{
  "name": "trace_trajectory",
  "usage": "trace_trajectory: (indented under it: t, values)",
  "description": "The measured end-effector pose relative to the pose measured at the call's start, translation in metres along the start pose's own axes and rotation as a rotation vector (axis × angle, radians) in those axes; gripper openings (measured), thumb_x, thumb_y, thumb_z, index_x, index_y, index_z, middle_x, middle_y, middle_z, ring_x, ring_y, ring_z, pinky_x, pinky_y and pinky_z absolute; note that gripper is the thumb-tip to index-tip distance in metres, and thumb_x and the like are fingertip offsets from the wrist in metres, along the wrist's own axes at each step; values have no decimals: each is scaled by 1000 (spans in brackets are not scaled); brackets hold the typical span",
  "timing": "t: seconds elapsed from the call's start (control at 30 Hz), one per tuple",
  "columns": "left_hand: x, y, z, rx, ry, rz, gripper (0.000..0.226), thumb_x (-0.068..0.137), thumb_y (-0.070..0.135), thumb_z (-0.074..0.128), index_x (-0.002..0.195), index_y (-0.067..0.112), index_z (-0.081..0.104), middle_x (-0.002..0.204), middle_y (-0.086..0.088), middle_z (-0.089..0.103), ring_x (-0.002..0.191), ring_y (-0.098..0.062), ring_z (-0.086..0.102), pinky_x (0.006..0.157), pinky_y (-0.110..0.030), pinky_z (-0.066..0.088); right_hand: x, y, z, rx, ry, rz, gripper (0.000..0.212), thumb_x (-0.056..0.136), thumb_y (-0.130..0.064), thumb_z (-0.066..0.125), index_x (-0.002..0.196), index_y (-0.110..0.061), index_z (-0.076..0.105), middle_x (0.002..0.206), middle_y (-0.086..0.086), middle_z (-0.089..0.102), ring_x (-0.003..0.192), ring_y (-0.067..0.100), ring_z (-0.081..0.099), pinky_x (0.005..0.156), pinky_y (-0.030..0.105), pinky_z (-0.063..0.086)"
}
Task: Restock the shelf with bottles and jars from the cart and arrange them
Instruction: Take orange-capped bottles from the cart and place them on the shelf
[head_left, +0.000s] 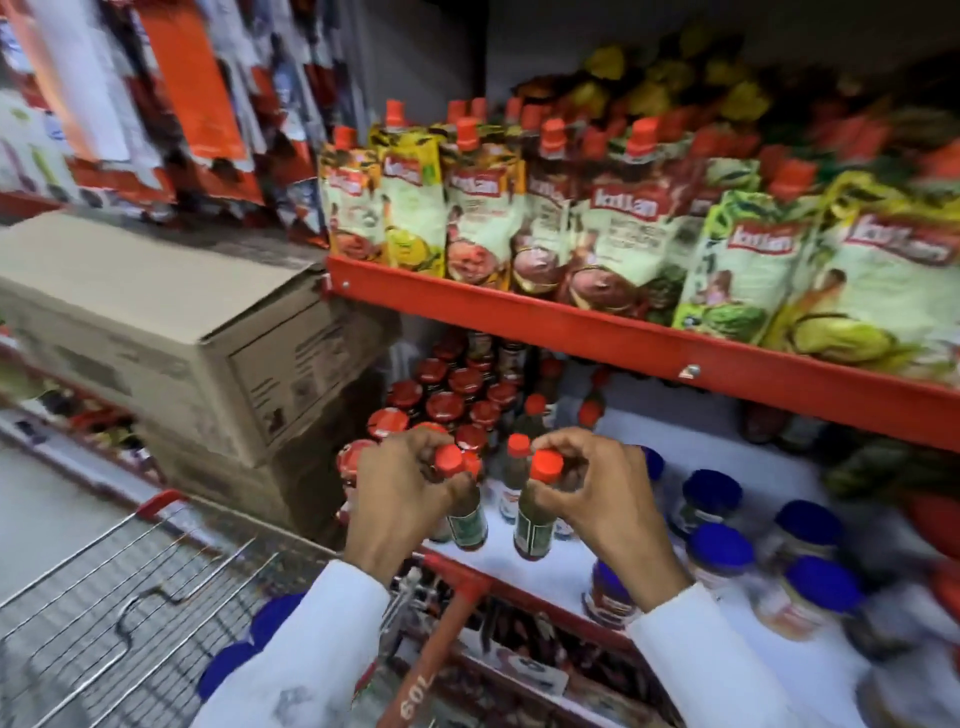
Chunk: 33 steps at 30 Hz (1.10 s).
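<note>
My left hand (405, 488) grips dark sauce bottles with red caps (470, 522) by their necks; two caps show between the fingers. In my right hand (602, 499) is one more dark bottle with a red cap (535, 519), held near its top. Both hands hover just over the front of the white lower shelf (545, 566). Behind them stand red-lidded jars (447, 405) and a few red-capped bottles (519, 467). Blue-lidded jars (719, 551) fill the shelf to the right. The wire cart (130, 587) is at lower left, with blue lids (275, 618) visible in it.
The red upper shelf edge (623, 338) juts out above the hands, loaded with spouted pouches (623, 234). A cardboard box (171, 322) sits left of the shelf on another box. The cart's red handle (441, 623) lies below my wrists.
</note>
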<state>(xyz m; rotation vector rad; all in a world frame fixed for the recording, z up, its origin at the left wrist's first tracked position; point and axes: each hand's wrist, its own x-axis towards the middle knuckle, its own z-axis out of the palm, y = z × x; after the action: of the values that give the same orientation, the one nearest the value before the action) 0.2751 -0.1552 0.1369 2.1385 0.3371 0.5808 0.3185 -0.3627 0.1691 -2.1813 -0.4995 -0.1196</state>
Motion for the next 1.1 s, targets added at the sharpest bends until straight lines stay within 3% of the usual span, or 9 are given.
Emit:
trace_trajectory:
  t: [0.2, 0.33, 0.43, 0.6, 0.7, 0.8, 0.93, 1.0, 1.1]
  values:
    - [19, -11, 61, 84, -189, 42, 29, 59, 5, 78, 74, 28, 69, 64, 11, 68, 54, 1, 58, 56, -29, 54, 8, 44, 10, -96, 28, 170, 33, 67, -3, 83, 96, -17, 76, 88, -3, 78, 76, 9, 69, 75, 25, 58]
    - [24, -20, 83, 148, -269, 26, 29, 61, 8, 81, 88, 18, 74, 76, 4, 72, 67, -9, 65, 58, -25, 52, 12, 61, 22, -105, 28, 263, 29, 68, 0, 79, 92, -17, 75, 86, -1, 77, 79, 15, 71, 79, 35, 61]
    - [25, -22, 89, 142, -262, 26, 28, 61, 9, 82, 87, 17, 72, 70, 13, 66, 61, 3, 58, 51, -7, 44, 11, 70, 31, -115, 7, 284, 26, 69, 4, 73, 86, -16, 73, 82, 0, 76, 77, 17, 71, 77, 39, 62]
    - [26, -24, 93, 128, -254, 19, 31, 63, 16, 85, 90, 22, 72, 70, 18, 62, 62, 10, 55, 50, 1, 37, 10, 75, 38, -132, -5, 293, 29, 70, 4, 69, 77, -24, 65, 75, -3, 71, 69, 14, 66, 69, 31, 57]
    - [24, -25, 92, 109, -261, 24, 39, 64, 17, 84, 100, 21, 71, 75, 17, 65, 60, 8, 57, 53, 0, 40, 6, 75, 38, -202, -39, 270, 28, 73, -8, 76, 91, -27, 66, 81, -2, 70, 73, 18, 65, 66, 31, 54]
    - [18, -21, 80, 127, -245, 21, 47, 70, 25, 80, 114, 18, 65, 90, 1, 74, 65, -7, 65, 64, -23, 56, 1, 68, 38, -375, -22, 184, 42, 77, -23, 78, 116, -28, 64, 106, 0, 71, 100, 24, 65, 78, 33, 55]
    - [-2, -21, 45, 331, -136, 143, 63, 78, 36, 74, 135, 24, 49, 132, -1, 63, 113, -18, 62, 94, -30, 51, -6, 52, 47, -412, -66, -71, 64, 90, -32, 65, 148, -30, 38, 155, -5, 42, 143, 21, 31, 118, 39, 34]
    - [-16, -26, 20, 450, -69, 202, 69, 83, 41, 67, 144, 27, 38, 153, 2, 40, 139, -21, 38, 113, -39, 34, -8, 41, 58, -469, -118, -192, 70, 94, -35, 57, 155, -30, 23, 166, -5, 19, 153, 21, 11, 125, 42, 18]
    - [-44, -49, -17, 598, 23, 155, 74, 87, 45, 60, 150, 28, 26, 162, 2, 17, 149, -26, 14, 119, -52, 21, -11, 23, 85, -527, -187, -376, 72, 95, -36, 52, 157, -29, 14, 168, -1, 5, 155, 24, -6, 126, 50, 11]
